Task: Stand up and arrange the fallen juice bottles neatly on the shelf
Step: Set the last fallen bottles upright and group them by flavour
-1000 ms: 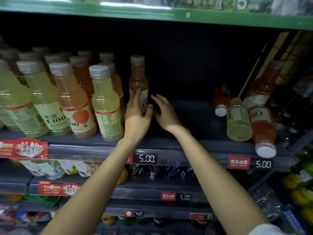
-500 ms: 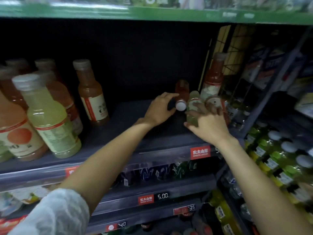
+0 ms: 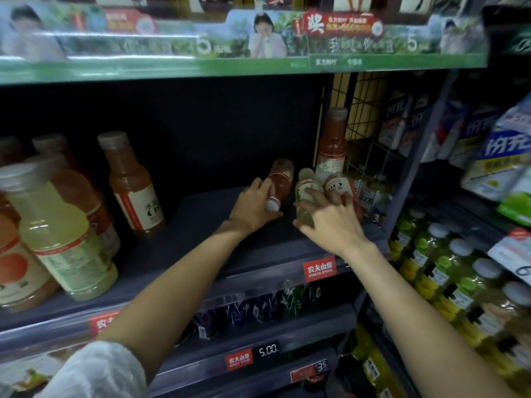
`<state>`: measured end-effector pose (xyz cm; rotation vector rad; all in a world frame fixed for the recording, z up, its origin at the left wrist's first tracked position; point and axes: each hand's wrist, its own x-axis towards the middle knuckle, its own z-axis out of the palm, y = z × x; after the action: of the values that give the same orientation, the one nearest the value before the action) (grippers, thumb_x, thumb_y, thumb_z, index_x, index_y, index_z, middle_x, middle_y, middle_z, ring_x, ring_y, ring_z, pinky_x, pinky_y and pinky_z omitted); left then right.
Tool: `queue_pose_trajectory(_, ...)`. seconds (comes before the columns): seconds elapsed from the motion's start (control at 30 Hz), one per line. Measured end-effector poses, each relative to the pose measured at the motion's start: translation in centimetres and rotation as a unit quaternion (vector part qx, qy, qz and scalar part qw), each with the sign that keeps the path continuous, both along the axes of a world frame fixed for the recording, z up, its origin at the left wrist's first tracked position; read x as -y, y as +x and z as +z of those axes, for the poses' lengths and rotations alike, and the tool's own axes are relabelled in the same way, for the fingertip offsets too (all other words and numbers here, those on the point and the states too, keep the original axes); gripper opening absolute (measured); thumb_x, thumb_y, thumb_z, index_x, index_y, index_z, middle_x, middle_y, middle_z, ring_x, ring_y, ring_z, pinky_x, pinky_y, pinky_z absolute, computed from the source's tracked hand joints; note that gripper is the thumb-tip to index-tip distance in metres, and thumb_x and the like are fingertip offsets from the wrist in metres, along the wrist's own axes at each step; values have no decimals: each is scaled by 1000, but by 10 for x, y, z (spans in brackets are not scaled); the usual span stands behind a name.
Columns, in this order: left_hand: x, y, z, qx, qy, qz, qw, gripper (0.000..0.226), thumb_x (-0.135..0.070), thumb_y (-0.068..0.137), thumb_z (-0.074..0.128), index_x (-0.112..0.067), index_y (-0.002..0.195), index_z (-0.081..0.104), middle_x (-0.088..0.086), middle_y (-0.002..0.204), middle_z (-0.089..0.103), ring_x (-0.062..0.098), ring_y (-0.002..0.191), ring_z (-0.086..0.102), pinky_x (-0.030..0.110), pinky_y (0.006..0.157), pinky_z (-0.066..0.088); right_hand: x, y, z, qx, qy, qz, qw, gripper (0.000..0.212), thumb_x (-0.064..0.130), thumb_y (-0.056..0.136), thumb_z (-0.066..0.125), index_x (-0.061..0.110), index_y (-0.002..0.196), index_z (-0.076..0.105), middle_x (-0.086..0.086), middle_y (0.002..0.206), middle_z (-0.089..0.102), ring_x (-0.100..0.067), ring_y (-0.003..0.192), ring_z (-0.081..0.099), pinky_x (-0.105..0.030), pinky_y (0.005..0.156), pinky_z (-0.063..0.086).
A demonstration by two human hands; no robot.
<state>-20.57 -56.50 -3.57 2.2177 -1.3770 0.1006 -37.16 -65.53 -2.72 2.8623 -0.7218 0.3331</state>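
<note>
Three fallen bottles lie at the right end of the dark shelf. My left hand grips the neck end of a fallen red juice bottle, whose white cap points toward me. My right hand curls over a fallen pale green bottle, its fingers also reaching onto a second fallen red bottle beside it. A tall red bottle stands upright behind them, against the wire grid.
Upright orange and yellow-green juice bottles stand in rows on the left, with one orange bottle nearest the gap. A wire grid panel bounds the shelf on the right. Green bottles fill the neighbouring rack.
Both hands left the upright orange bottle and moved right to the fallen bottles. My left hand now grips the red bottle's neck; my right hand has closed further over the green one.
</note>
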Motion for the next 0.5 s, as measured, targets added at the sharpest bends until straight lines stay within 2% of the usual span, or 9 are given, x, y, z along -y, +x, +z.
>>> queue_pose_trajectory(0.07, -24, -8, 3, 18, 6, 0, 1000, 50, -28, 74, 77, -12, 114, 50, 8, 117, 47, 29, 104, 52, 29, 77, 33, -4, 1, 3, 11, -5, -7, 1000, 57, 64, 92, 26, 32, 134, 49, -2, 153, 28, -35, 138, 23, -55, 111, 15)
queue_pose_trajectory(0.13, -49, -18, 7, 15, -18, 12, 1000, 47, -27, 72, 77, -16, 110, 52, 1, 110, 46, 23, 101, 51, 26, 77, 30, -10, 3, 6, 69, -10, 12, 998, 62, 64, 92, 25, 24, 131, 53, -6, 151, 32, -35, 137, 26, -54, 111, 19)
queue_pose_trajectory(0.2, -73, -29, 12, 11, -88, 17, 996, 42, -26, 69, 77, -18, 105, 56, -6, 103, 46, 18, 94, 52, 25, 75, 31, -16, 8, 6, 129, 3, 78, 989, 59, 55, 91, 44, 18, 137, 45, -7, 151, 32, -33, 138, 27, -52, 112, 21)
queue_pose_trajectory(0.3, -100, -43, 29, 39, -214, 14, 976, 39, -31, 66, 72, -18, 102, 62, -6, 101, 57, 8, 89, 55, 19, 70, 38, -31, 20, 4, 136, 40, 168, 976, 83, 37, 81, 69, 27, 149, 22, -2, 154, 27, -27, 141, 23, -46, 114, 21)
queue_pose_trajectory(0.37, -112, -48, 47, 31, -272, 10, 962, 39, -34, 69, 71, -18, 104, 64, -7, 103, 61, 3, 91, 56, 14, 76, 43, -46, 30, 2, 185, 123, 191, 956, 95, 29, 76, 75, 36, 149, 14, -1, 150, 33, -25, 137, 31, -45, 110, 32)
queue_pose_trajectory(0.43, -118, -50, 65, 20, -311, 9, 950, 40, -32, 72, 69, -18, 109, 63, -6, 106, 63, 3, 96, 58, 15, 82, 46, -59, 36, 3, 253, 253, 210, 910, 100, 25, 75, 77, 46, 146, 9, 0, 144, 41, -22, 129, 44, -41, 102, 43)
queue_pose_trajectory(0.5, -126, -45, 76, 10, -334, 10, 942, 44, -29, 79, 70, -16, 120, 60, -3, 113, 64, 3, 102, 60, 14, 85, 48, -77, 45, 4, 284, 351, 213, 867, 100, 29, 76, 76, 50, 143, 5, 3, 135, 50, -18, 117, 56, -36, 94, 49)
